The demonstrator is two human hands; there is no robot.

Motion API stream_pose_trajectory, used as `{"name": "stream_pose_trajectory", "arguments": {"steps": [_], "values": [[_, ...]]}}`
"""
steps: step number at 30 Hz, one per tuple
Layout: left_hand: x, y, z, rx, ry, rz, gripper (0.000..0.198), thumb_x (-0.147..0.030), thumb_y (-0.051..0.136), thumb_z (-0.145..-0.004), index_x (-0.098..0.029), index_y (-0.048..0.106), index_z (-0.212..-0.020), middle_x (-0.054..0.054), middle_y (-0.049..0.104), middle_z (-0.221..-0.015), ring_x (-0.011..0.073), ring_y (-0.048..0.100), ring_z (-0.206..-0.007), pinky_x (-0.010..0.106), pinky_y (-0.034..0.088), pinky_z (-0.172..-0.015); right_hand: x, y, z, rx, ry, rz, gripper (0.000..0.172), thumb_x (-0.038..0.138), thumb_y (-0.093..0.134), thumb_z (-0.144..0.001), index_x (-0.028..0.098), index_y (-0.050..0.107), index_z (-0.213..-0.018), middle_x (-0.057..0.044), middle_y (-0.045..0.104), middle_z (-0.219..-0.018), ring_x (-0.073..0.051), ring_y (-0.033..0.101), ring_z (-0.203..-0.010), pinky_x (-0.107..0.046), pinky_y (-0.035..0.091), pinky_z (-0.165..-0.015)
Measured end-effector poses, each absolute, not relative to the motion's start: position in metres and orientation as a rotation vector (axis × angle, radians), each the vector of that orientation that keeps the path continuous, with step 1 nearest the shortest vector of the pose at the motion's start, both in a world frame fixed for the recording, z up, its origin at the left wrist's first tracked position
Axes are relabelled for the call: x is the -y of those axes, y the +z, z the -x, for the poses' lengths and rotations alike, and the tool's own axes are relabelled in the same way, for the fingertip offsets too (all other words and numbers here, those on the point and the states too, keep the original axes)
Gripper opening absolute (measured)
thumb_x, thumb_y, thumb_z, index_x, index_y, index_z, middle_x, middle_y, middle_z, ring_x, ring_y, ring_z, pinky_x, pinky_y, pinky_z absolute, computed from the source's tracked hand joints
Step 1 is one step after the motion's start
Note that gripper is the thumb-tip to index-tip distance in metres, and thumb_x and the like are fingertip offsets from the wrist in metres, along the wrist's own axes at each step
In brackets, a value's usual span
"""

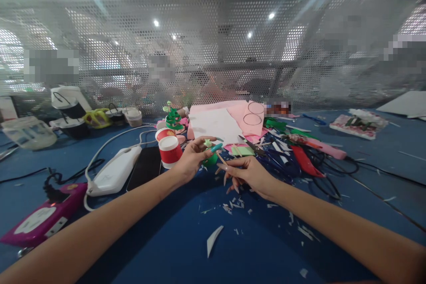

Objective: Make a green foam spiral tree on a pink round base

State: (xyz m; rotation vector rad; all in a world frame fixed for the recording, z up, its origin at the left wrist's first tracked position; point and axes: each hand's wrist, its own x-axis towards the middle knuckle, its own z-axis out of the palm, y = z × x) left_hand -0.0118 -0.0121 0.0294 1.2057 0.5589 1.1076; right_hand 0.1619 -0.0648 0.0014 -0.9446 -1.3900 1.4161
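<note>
My left hand [190, 160] has its thumb and fingers closed round a small green paper craft [209, 158] with a pale green star-like top. The thumb, with a long teal nail, lies along it and hides part of it. Close by on the right, my right hand [253, 176] pinches a thin wooden stick [221, 158], whose tip points up toward the craft. Whether the tip touches it I cannot tell. Left of my left hand stand red-and-white paper cups [170, 151]. Behind them is a curled green paper tree [173, 120].
Scissors [254, 145], paper scraps and a pink glue gun [328, 147] crowd the right. White paper [214, 124] lies on pink sheets behind. A phone [144, 168], white power bank [115, 171] and purple power strip [46, 215] with cables occupy the left. White clippings [214, 240] litter the blue table.
</note>
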Motion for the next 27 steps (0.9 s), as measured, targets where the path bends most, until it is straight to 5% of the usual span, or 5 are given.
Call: {"name": "stream_pose_trajectory", "arguments": {"steps": [6, 27], "values": [[0.01, 0.022, 0.011, -0.567, 1.102, -1.19, 0.034, -0.015, 0.08, -0.055, -0.016, 0.067, -0.087, 0.002, 0.07, -0.073, 0.0096, 0.061, -0.06, 0.018, 0.047, -0.055, 0.064, -0.001, -0.162, 1.393, 1.437, 0.933, 0.038, 0.048, 0.074, -0.064, 0.013, 0.073, -0.077, 0.0, 0.061, -0.055, -0.004, 0.046, -0.034, -0.022, 0.04, -0.038], [0.011, 0.019, 0.008, -0.64, 1.177, -1.145, 0.03, -0.008, 0.077, -0.053, -0.016, 0.074, -0.082, 0.003, 0.07, -0.068, 0.0105, 0.061, -0.062, 0.017, 0.045, -0.053, 0.064, 0.002, -0.16, 1.378, 1.407, 0.984, 0.034, 0.045, 0.076, -0.062, 0.012, 0.072, -0.067, 0.001, 0.056, -0.039, -0.006, 0.046, -0.032, -0.019, 0.029, -0.033]]}}
